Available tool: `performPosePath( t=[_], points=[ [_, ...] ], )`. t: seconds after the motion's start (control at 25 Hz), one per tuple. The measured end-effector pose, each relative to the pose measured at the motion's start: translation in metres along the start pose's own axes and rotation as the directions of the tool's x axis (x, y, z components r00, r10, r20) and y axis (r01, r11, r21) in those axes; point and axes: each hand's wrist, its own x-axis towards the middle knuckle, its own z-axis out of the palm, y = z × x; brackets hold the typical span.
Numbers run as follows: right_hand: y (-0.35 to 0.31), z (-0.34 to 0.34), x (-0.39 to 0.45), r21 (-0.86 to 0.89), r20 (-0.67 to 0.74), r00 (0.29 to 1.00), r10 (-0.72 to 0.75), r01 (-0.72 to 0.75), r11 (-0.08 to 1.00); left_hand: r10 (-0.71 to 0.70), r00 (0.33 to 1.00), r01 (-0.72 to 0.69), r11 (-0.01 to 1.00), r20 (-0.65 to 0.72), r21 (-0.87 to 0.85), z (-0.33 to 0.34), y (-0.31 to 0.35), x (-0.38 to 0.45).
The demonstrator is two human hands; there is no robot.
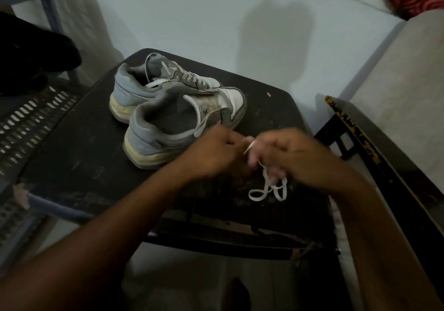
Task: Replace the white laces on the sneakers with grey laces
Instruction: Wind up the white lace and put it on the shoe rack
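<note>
One dark, scuffed table (72,157) carries everything. On it stand two sneakers side by side and touching, heels toward the person, toes pointing away and to the right, so their long axes run diagonally from lower left to upper right. The far sneaker (134,89) has grey lacing across its front and one loose white lace (156,83) draped over its opening. The near sneaker (168,128) shows an open collar and its eyelets look bare. Two hands work just in front of the near sneaker's right side, both blurred. A second white lace (266,190) runs between them: the left hand (216,152) has its grip pinched on one end, the right hand (295,159) has its grip curled around the strand, whose loops hang onto the table's front part.
</note>
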Motion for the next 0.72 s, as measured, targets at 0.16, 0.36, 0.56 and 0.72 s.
performPosePath(
  t=[0.16, 0.36, 0.56, 0.72],
  points=[
    [0.023, 0.005, 0.011, -0.143, -0.174, 0.982, 0.071, -0.097, 0.985, -0.028, 0.975, 0.179, 0.681, 0.219, -0.71, -0.004, 0.014, -0.002],
    [-0.004, 0.003, -0.005, 0.075, 0.287, 0.953, 0.094, -0.12, 0.99, -0.042, 0.998, 0.052, 0.982, 0.055, -0.182, -0.012, -0.001, 0.0],
    [0.014, 0.013, 0.009, 0.143, -0.025, 0.988, 0.151, -0.146, 0.979, -0.011, 0.975, 0.168, 0.689, 0.221, -0.705, -0.014, 0.01, 0.001],
    [0.002, 0.002, -0.004, 0.142, 0.351, 0.932, 0.09, -0.148, 0.979, -0.093, 0.979, 0.121, 0.981, 0.179, -0.151, -0.015, -0.006, 0.002]
  ],
)
